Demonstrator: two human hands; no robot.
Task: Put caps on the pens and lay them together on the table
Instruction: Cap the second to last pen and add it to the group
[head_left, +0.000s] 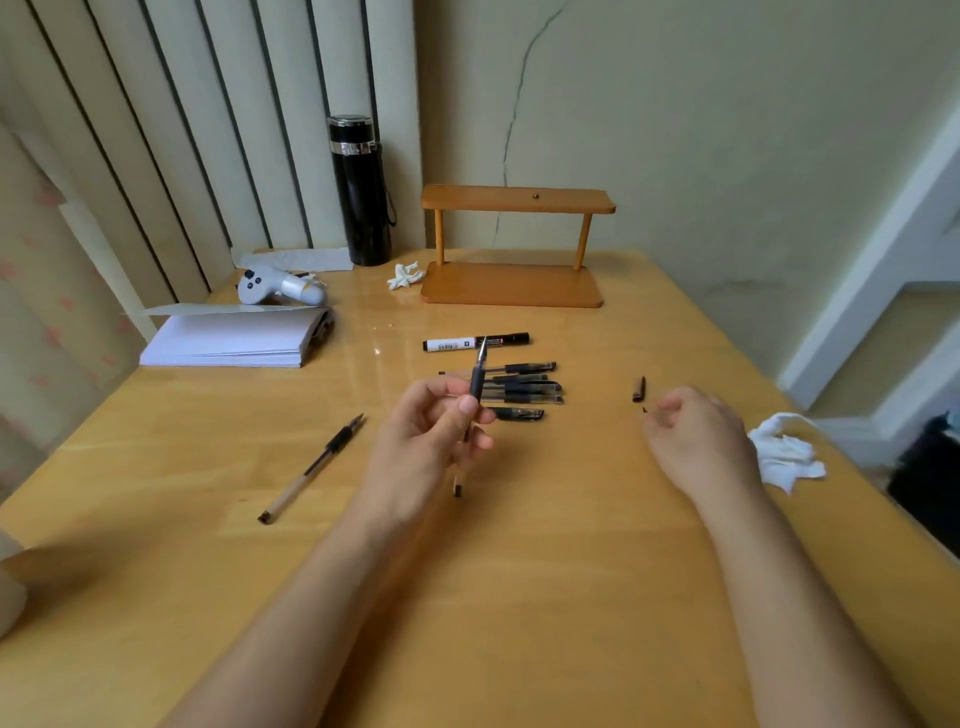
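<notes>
My left hand (434, 434) grips an uncapped pen (478, 382) above the table, its tip pointing up and away. Behind it, several capped black pens (524, 387) lie side by side, with a white-and-black marker (475, 343) just beyond them. Another uncapped pen (314, 467) rests on the table to the left. A loose black cap (639, 389) lies to the right, just beyond my right hand (696, 434). That hand hovers with fingers loosely curled; a tiny dark bit shows at its fingertips, and I cannot tell whether it pinches anything.
A wooden two-tier shelf (511, 283) stands at the back, a black flask (361, 192) to its left. A paper stack (234, 340) and a white controller (280, 286) sit at far left. Crumpled tissue (784, 452) lies near the right table edge.
</notes>
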